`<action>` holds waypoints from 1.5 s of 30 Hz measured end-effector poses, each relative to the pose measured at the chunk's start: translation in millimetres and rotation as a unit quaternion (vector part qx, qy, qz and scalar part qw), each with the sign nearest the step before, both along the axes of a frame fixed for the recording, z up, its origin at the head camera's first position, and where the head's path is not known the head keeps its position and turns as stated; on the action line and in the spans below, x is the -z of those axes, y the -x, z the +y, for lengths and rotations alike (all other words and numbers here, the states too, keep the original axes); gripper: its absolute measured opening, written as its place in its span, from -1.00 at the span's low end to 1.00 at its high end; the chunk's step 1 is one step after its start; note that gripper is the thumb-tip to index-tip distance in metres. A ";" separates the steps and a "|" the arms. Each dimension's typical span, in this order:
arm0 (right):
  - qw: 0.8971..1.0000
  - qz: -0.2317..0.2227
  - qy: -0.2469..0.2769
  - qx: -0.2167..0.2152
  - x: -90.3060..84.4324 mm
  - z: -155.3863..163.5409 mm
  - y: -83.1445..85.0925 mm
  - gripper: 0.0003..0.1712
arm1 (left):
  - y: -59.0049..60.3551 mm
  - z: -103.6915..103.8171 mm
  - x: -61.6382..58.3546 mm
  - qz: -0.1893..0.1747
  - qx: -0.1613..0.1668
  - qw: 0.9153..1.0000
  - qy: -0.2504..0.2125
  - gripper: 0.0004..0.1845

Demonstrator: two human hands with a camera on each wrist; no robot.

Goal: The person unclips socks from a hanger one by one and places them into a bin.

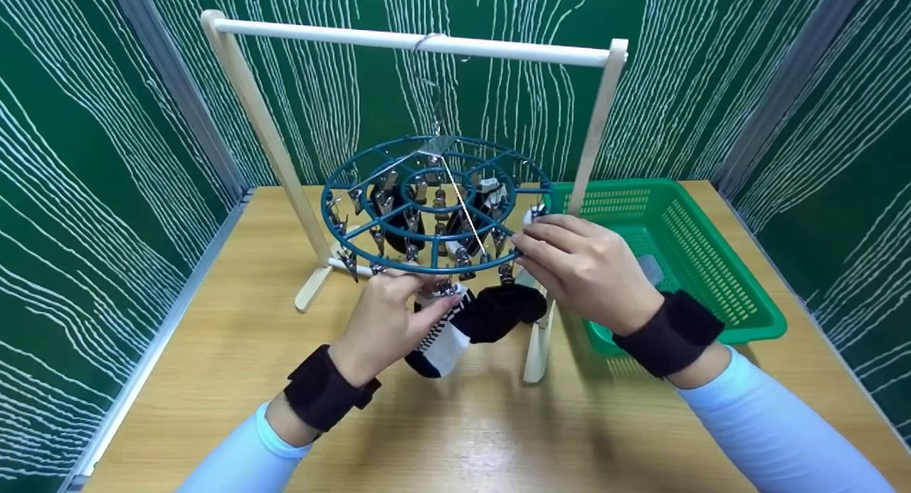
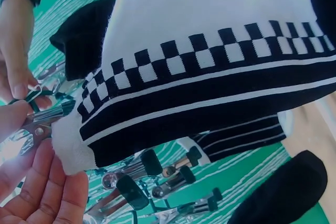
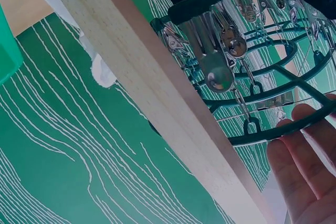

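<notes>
Checkered sock: hanging below the front rim of the round clip hanger, its white cuff being held at a metal clip; black-and-white checks, black bands and white stripes are showing close up in the left wrist view.
Left hand: reaching up from below the rim, its fingers pinching the metal clip right at the sock's cuff.
Right hand: resting at the right front of the rim, its fingers curling onto the teal ring; the thumb side is hidden, so how firmly it is gripping cannot be told.
Round clip hanger: teal, two rings joined by spokes, hanging by a wire hook from the rail of the rack and tilting slightly toward the front; rows of metal clips with dark grips are dangling under it.
Black sock: hanging just beside the checkered sock, to its right, touching it.
Other socks: dark pieces hanging from the inner clips, too crowded to tell apart.
Wooden rack: pale uprights and a white top rail, standing on the bench.
Green basket: sitting on the bench behind the right hand, just beside the rack's right upright.
Bench: light wood, carrying rack and basket.
Walls: green with white wavy lines, enclosing the bench on three sides.
</notes>
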State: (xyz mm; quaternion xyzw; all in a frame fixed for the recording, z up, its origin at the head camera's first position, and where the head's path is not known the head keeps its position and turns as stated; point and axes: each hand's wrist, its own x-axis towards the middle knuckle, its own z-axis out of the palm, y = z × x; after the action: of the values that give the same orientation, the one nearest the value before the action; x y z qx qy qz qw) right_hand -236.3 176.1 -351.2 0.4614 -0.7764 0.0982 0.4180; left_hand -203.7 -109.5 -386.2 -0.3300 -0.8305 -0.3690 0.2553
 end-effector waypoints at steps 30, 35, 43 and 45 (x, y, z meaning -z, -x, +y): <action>0.996 -0.053 0.064 -0.034 49.3 -18.3 -53.1 -0.71 | 1.1 2.9 -2.8 -0.044 -0.028 0.999 -0.007 -0.84; 0.995 -0.080 0.055 -0.033 67.2 -27.2 -54.3 -0.63 | 1.9 3.3 -2.7 -0.050 -0.033 0.998 -0.004 -0.84; 0.969 -0.240 0.044 0.030 92.4 -37.4 -48.5 -0.53 | 3.0 2.7 -1.7 -0.049 -0.034 0.998 -0.002 -0.82; 0.955 -0.290 0.054 0.038 96.1 -39.5 -44.9 -0.53 | 3.0 2.4 -1.5 -0.049 -0.034 0.998 0.000 -0.81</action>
State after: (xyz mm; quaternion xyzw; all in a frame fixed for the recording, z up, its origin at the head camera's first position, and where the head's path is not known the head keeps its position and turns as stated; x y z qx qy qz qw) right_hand -191.4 136.7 -447.3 0.3598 -0.8748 0.2534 0.2026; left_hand -206.6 -107.0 -384.7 -0.2828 -0.8527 -0.3758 0.2274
